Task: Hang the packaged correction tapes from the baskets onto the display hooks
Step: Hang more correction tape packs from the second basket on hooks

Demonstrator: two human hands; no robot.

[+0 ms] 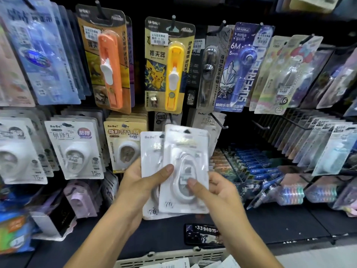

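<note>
White correction tape pack (185,169) pinched between left hand (139,182), right hand (218,190) grips.

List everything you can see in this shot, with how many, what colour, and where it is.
White correction tape packs: two, white, held in front of the shelf, overlapping.
Orange clip pusher pack: one in front, orange, upper hook left of centre.
Yellow clip pusher pack: one in front, yellow, upper hook at centre.
Blue 6M correction tape pack: one in front, blue, upper row right.
Hung white tape packs: several rows, white, lower hooks left.
Empty hook: one, black, right of the held packs.
Basket: one, beige, bottom edge.
Phone: one, dark, on the shelf.
Left hand: grips the packs.
Right hand: pinches the front pack.
</note>
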